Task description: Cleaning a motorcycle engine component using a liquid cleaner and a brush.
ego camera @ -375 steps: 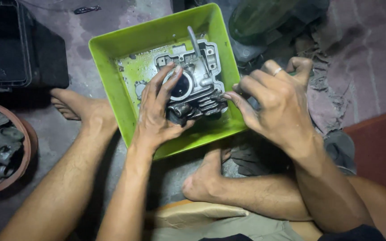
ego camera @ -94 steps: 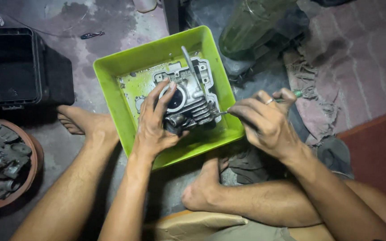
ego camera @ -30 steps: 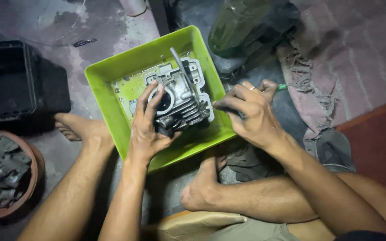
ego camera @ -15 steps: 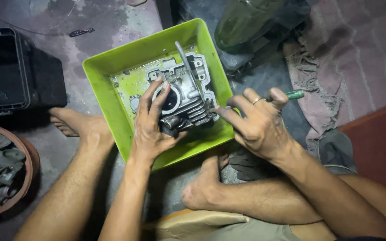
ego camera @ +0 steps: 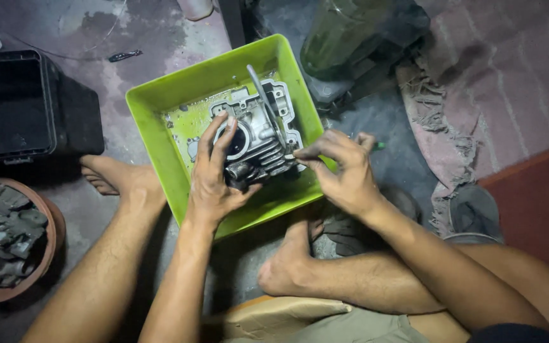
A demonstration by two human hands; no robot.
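Note:
A grey metal engine cylinder head (ego camera: 263, 130) with cooling fins sits in a lime-green plastic tray (ego camera: 160, 146) on the floor. My left hand (ego camera: 214, 174) grips its near left side, fingers spread over the round bore. My right hand (ego camera: 344, 171) rests at the part's right edge, fingertips pinched against the fins. It holds a thin tool with a green handle (ego camera: 378, 145), only its tip showing beyond the fingers.
A black open case (ego camera: 14, 105) lies at the left. A brown bowl (ego camera: 52, 235) of grey metal parts sits at lower left. A green translucent container (ego camera: 344, 38) and a frayed cloth (ego camera: 440, 127) lie beyond the tray. My bare feet flank the tray.
My right hand has moved in from the tray's right side to the cylinder head's edge, and the green-handled tool is now mostly hidden in it. My left hand keeps its grip.

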